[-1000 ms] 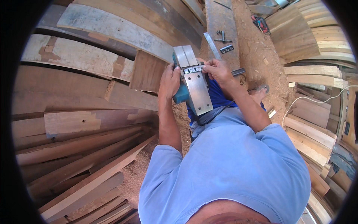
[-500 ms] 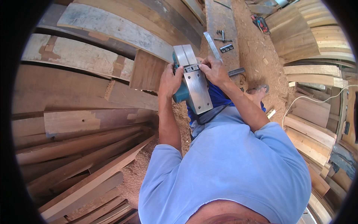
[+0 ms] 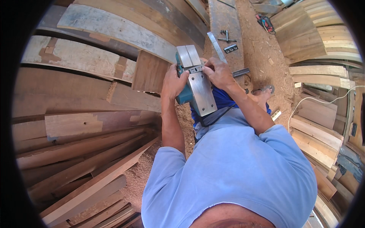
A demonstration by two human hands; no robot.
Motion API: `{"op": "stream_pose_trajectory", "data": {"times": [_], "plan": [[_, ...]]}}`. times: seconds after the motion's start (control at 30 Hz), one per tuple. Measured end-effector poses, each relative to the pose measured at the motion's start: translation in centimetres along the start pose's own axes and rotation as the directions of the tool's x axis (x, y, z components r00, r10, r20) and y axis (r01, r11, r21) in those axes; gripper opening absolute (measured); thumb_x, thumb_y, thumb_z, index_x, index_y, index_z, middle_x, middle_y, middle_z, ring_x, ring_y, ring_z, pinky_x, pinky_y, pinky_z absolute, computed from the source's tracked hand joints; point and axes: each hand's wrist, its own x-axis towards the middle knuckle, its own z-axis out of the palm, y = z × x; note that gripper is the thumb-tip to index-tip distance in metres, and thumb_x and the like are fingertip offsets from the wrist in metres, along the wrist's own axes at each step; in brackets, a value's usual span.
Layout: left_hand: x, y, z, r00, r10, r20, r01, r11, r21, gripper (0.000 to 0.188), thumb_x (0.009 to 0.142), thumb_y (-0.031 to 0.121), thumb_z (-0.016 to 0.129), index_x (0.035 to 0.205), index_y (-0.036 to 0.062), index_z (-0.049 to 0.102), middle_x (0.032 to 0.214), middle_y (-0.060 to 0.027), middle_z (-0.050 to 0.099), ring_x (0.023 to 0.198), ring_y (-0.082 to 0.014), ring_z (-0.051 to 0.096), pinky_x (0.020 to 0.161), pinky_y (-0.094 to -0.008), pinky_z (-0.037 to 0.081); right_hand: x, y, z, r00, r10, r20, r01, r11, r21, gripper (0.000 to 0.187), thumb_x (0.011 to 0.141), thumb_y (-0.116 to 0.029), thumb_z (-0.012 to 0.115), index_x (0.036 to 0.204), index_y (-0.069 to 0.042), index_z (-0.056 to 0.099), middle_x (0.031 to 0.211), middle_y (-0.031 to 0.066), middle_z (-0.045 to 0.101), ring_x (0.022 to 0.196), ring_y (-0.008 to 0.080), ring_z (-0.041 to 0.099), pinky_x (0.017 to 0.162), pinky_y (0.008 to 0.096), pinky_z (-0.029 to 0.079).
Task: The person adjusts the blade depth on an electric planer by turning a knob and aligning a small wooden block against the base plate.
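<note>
An electric hand planer [image 3: 203, 95] with a teal body lies upside down across my lap, its two-part silver sole facing up. In the gap between the sole plates sits a small slotted metal blade piece [image 3: 195, 69]. My left hand [image 3: 175, 81] wraps the planer's left side, its thumb at the left end of the blade piece. On the opposite side, my right hand [image 3: 219, 74] pinches the right end of that piece with thumb and fingers. The undersides of both hands' grips are hidden.
Ahead is a worn wooden bench [image 3: 224, 22] with a steel ruler [image 3: 216, 46], a T-handled wrench [image 3: 227, 37] and a dark metal block with holes [image 3: 230, 48]. Stacked boards [image 3: 87, 91] rise at left; more planks [image 3: 315, 133] and a white cord [image 3: 327, 102] are at right.
My left thumb has shifted slightly toward me along the planer's edge. The blade piece appears turned a little in its gap; my right hand has barely moved.
</note>
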Motion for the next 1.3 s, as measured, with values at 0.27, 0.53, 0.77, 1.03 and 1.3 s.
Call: {"op": "stream_pose_trajectory", "data": {"times": [0.27,0.53,0.77,1.03,1.3], "plan": [[0.2,-0.9,-0.1,0.997,0.074,0.008,-0.073,0.991,-0.116,0.064,0.081,0.024,0.059,0.135,-0.0106,0.057,0.125,-0.0329,0.067,0.121,-0.0459,0.063,0.106,-0.0468,0.047,0.1,2.2,0.8,0.999,0.044,-0.005,-0.039,0.933,0.358,0.017,0.089,-0.012,0.077,0.097,0.002,0.073,0.087,0.0104,0.073,0.078,0.0169,0.069,0.071,0.0331,0.055],[0.1,-0.3,-0.1,1.000,0.027,0.016,-0.024,0.988,-0.153,0.064,0.081,0.024,0.058,0.136,-0.0107,0.057,0.123,-0.0335,0.067,0.118,-0.0456,0.064,0.103,-0.0465,0.048,-0.2,1.4,0.5,0.994,0.102,0.046,-0.111,0.936,0.335,0.012,0.094,-0.010,0.074,0.100,0.001,0.071,0.090,0.0052,0.072,0.085,0.0116,0.065,0.078,0.0295,0.054],[0.6,-0.8,0.3,0.999,0.050,-0.015,-0.051,0.998,-0.046,0.063,0.082,0.024,0.058,0.135,-0.0108,0.058,0.122,-0.0329,0.067,0.117,-0.0446,0.065,0.103,-0.0461,0.049,-0.5,2.3,0.8,0.982,0.162,0.100,-0.191,0.841,0.505,0.012,0.094,-0.010,0.075,0.098,0.002,0.071,0.091,0.0040,0.071,0.083,0.0106,0.063,0.076,0.0276,0.051],[0.6,-2.5,0.7,0.999,0.044,0.003,-0.042,0.976,-0.213,0.060,0.084,0.022,0.058,0.133,-0.0129,0.057,0.117,-0.0325,0.069,0.111,-0.0414,0.067,0.100,-0.0447,0.050,-0.8,1.4,0.7,0.988,0.124,0.089,-0.151,0.867,0.474,0.015,0.094,-0.012,0.076,0.100,0.002,0.072,0.091,0.0038,0.071,0.083,0.0097,0.062,0.075,0.0266,0.050],[0.3,-1.4,0.5,0.997,0.072,-0.011,-0.073,0.976,-0.208,0.061,0.085,0.022,0.057,0.135,-0.0130,0.056,0.116,-0.0328,0.070,0.112,-0.0397,0.068,0.100,-0.0431,0.051,-0.6,1.3,0.4,0.991,0.111,0.070,-0.130,0.908,0.398,0.016,0.094,-0.014,0.075,0.099,0.001,0.073,0.090,0.0042,0.071,0.084,0.0092,0.062,0.074,0.0275,0.050]]}}
